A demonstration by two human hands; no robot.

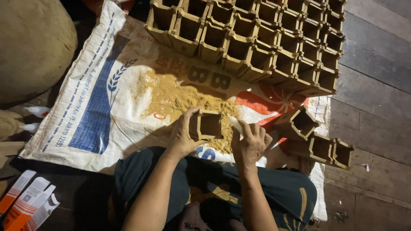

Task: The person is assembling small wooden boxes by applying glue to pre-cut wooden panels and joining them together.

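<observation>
Dark wooden plank floor (376, 85) (dimly lit) under a woven sack (107, 98).

Warm, yellowish light falls on the middle of the frame, brightest on the white woven sack (128, 90) and the sawdust pile (180, 98) at centre. The edges fall off into darkness: the lower left corner and the upper left strip are almost black, and the wooden floor (376, 98) at right is dim and grey. The open wooden boxes (257, 38) across the top have deep shadow inside each cell. A soft shadow lies on the sack just beside the left hand (183, 134). The right hand (250, 143) looks slightly soft with motion blur. Fine grain and smearing show in the dark areas, and straight lines bend a little towards the corners.
</observation>
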